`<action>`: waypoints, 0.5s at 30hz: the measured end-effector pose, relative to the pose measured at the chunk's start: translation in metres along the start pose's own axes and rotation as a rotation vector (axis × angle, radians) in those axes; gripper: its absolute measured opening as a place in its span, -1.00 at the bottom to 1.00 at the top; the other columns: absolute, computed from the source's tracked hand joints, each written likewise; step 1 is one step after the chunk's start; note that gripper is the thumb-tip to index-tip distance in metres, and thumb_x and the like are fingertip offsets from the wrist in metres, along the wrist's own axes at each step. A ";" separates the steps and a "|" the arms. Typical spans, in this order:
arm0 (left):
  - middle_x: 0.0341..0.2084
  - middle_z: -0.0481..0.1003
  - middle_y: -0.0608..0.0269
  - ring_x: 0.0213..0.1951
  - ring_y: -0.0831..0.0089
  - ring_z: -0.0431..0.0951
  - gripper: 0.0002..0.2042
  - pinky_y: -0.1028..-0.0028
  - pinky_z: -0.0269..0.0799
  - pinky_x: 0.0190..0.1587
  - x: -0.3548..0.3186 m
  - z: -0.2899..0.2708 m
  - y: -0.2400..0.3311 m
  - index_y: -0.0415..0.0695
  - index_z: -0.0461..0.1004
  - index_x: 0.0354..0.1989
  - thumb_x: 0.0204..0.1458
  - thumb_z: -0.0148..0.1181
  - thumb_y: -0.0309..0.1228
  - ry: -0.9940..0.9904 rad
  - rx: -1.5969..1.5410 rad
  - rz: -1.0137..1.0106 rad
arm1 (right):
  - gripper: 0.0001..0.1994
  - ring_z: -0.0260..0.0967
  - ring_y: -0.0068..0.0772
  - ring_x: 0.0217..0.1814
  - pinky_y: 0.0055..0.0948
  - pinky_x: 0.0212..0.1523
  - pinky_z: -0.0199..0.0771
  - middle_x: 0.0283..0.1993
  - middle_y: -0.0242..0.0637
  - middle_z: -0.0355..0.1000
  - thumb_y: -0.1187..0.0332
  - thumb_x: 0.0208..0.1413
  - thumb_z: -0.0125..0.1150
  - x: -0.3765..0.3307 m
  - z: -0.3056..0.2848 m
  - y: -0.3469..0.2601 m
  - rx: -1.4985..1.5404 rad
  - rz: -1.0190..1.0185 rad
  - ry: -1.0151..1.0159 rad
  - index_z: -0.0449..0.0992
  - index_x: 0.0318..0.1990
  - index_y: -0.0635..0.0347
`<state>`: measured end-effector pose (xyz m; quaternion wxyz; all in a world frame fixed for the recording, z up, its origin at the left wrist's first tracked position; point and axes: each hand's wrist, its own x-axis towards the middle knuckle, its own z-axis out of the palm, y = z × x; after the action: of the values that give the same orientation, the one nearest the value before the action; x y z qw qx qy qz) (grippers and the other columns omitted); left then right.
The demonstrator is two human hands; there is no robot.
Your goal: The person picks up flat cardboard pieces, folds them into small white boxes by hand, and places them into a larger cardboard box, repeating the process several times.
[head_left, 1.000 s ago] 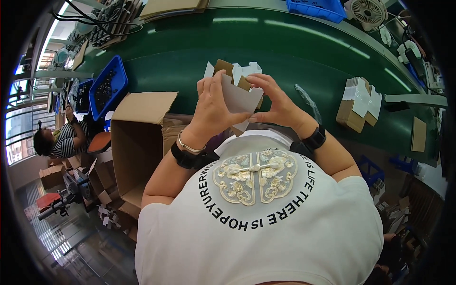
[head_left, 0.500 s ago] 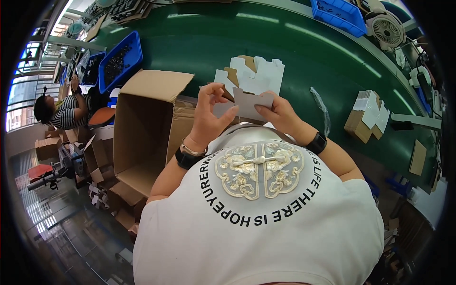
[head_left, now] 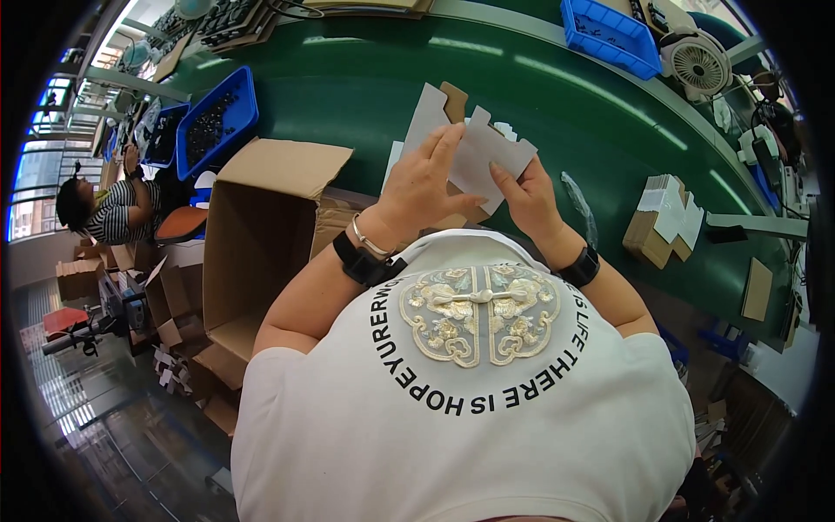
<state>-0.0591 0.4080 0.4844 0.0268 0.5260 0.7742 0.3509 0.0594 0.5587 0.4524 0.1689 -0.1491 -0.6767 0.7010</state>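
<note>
The carton blank [head_left: 494,165], grey-white outside with a brown flap [head_left: 453,102] at its upper edge, is held up in front of the chest, over the near edge of the green tabletop [head_left: 348,113]; the right hand [head_left: 535,204] grasps its right side, thumb on the pale face, the other fingers largely hidden behind the board; the left hand [head_left: 422,183] lies across its left part, fingers extended close together and thumb pointing right, though whether it grips or merely presses cannot be told, since the underside is out of sight; the hand also covers the lower left of the blank, so how its panels join is hard to make out; a pale edge [head_left: 393,163] shows just left of that hand, too little of it visible to tell whether it belongs to the same blank.

Left of the forearm stands an open cardboard box [head_left: 283,163], its interior shadowed and its lower part cut off by the sleeve; farther right on the tabletop are a crumpled clear plastic strip [head_left: 580,209] and a stack of folded cartons [head_left: 654,222]; a blue tray [head_left: 247,104] holds small black pieces, too small to identify; a co-worker in a striped top [head_left: 117,213] sits at far left, the lower body mostly obscured.
</note>
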 end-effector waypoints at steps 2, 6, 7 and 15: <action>-0.04 0.37 -0.04 -0.14 0.11 0.47 -0.06 0.32 0.41 -0.14 0.009 0.002 0.004 -0.29 0.09 0.20 -0.34 0.41 -0.04 -0.023 0.021 0.003 | -0.59 0.33 -0.53 -0.03 -0.53 0.00 0.34 0.01 -0.26 0.35 0.41 0.16 0.10 0.002 0.004 -0.005 0.020 -0.029 0.016 0.21 0.14 0.27; -0.03 0.34 -0.06 -0.02 0.03 0.37 0.08 0.24 0.31 0.02 0.014 0.000 0.008 -0.34 -0.03 0.25 -0.42 0.45 -0.02 -0.078 0.048 -0.028 | -0.51 0.32 -0.51 -0.01 -0.48 0.02 0.35 0.06 -0.25 0.30 0.40 0.15 0.12 0.006 0.006 -0.012 0.101 -0.012 -0.019 0.11 0.20 0.24; -0.03 0.34 -0.06 -0.02 0.03 0.37 0.08 0.24 0.31 0.02 0.015 0.001 0.008 -0.34 -0.03 0.25 -0.42 0.45 -0.02 -0.082 0.046 -0.023 | -0.46 0.30 -0.49 0.03 -0.46 0.03 0.34 0.08 -0.23 0.27 0.37 0.12 0.16 0.006 0.007 -0.017 0.085 0.030 -0.058 0.09 0.21 0.23; 0.10 0.10 -0.14 0.06 0.03 0.22 0.19 0.23 0.23 0.09 0.005 -0.021 0.009 -0.26 -0.26 0.32 -0.49 0.50 -0.29 0.013 -0.169 0.004 | -0.02 0.13 -0.27 0.26 -0.24 0.13 0.26 0.23 -0.12 0.09 0.08 -0.18 0.45 0.014 -0.018 -0.024 -0.180 -0.264 -0.233 -0.10 0.32 0.12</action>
<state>-0.0627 0.4029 0.5074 0.0654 0.5214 0.7409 0.4183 0.0555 0.5812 0.4762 0.1656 0.0085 -0.7654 0.6218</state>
